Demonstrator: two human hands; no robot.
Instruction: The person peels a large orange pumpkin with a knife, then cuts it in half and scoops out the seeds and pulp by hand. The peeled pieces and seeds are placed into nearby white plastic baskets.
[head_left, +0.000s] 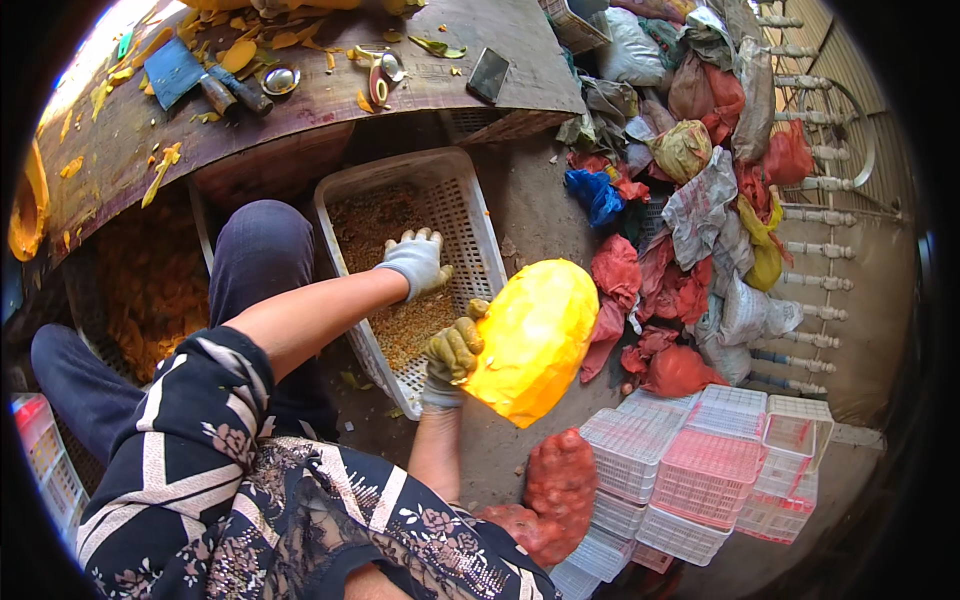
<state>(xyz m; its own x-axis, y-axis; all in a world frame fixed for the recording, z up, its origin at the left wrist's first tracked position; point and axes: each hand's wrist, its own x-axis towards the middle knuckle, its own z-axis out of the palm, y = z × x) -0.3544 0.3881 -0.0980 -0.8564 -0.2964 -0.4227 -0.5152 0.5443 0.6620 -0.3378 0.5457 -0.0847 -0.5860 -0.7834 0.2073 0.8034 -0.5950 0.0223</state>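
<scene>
My left hand (416, 262), in a pale, stained work glove, is over a white plastic crate (486, 225), fingers spread and palm down. Seeds (409, 330) cover much of the crate's bottom. Whether the palm touches them is hard to tell. My right hand (452, 352), in a glove coated with yellowish residue, grips the end of a large peeled yellow squash or pumpkin piece (540, 341) beside the crate's right edge. Its far side is hidden.
A wooden table (300, 135) bears a cleaver (176, 75), peelers (379, 75), peelings and a phone (488, 75). Below it lie orange scraps (157, 300). Filled bags (690, 150), stacked plastic baskets (705, 480) and a red mesh sack (559, 480) stand to the right.
</scene>
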